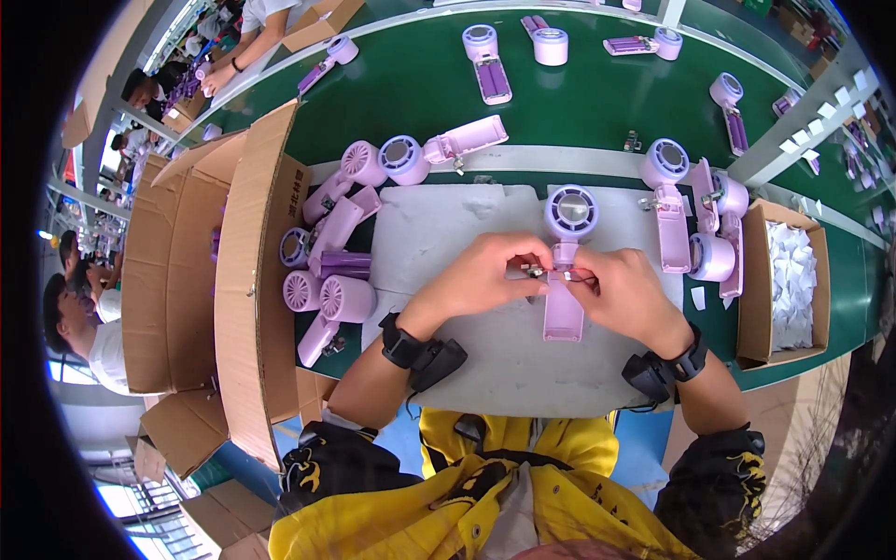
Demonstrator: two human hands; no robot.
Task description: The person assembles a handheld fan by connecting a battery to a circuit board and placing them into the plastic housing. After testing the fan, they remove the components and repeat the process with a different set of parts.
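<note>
In front of me a purple handheld fan lies on a pale foam mat, its round head pointing away and its handle opened as a hollow shell. My left hand pinches a small circuit board beside the neck of the fan. On the other side my right hand closes its fingertips on thin red and dark wires over the handle. Both hands meet just below the fan head. A black band with a small box sits on each of my wrists.
More purple fan parts are heaped left of the mat, beside a large open cardboard box. Several fans lie on the right, near a carton of white paper pieces. Beyond a metal rail, other fans rest on a green belt. Other people work at far left.
</note>
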